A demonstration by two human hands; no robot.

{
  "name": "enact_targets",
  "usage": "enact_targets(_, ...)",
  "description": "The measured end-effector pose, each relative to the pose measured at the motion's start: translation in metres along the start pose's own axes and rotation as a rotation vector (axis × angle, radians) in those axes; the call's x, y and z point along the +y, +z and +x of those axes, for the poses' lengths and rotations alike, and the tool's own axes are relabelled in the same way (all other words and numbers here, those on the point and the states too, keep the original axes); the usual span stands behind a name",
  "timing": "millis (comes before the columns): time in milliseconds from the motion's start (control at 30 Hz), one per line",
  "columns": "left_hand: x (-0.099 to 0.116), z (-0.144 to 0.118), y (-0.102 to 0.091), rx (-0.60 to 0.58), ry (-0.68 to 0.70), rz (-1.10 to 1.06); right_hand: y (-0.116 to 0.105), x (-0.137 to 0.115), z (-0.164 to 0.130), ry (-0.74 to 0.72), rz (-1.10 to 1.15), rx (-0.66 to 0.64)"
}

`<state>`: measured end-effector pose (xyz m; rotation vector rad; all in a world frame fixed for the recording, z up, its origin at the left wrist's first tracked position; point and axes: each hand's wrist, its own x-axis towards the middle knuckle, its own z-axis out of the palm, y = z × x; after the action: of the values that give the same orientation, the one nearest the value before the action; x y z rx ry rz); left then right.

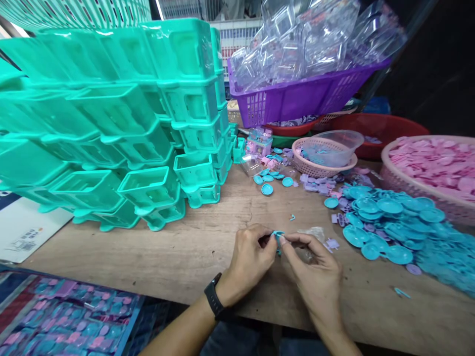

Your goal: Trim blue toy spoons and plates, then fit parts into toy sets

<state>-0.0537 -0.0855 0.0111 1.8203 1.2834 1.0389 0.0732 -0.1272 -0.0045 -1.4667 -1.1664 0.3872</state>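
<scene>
Over the near part of the wooden table, my left hand and my right hand meet at their fingertips. Between them is a small blue plastic piece, pinched from both sides. Its exact kind is hidden by the fingers. Just behind my right hand lies a crumpled clear plastic bag, with a small purple part beside it. A tiny blue hooked bit rests farther back. To the right spreads a heap of small blue toy plates.
Stacked teal plastic boxes rise at the left. A purple basket of clear plastic shells stands at the back, near a pink basket of pink pieces. Bagged colourful parts fill a container at lower left. The table is wooden.
</scene>
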Motion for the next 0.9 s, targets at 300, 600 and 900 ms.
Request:
enact_targets(300,-0.004,0.000,0.006,-0.027,0.110,0.184,-0.002,-0.001,0.003,-0.055,-0.083,-0.003)
enact_targets(600,-0.011,0.004,0.011,-0.144,0.446,0.563,0.010,0.014,0.004,0.142,-0.002,0.031)
enact_targets(900,-0.010,0.046,0.023,-0.334,0.403,0.208,-0.046,0.037,0.058,0.074,-0.246,0.120)
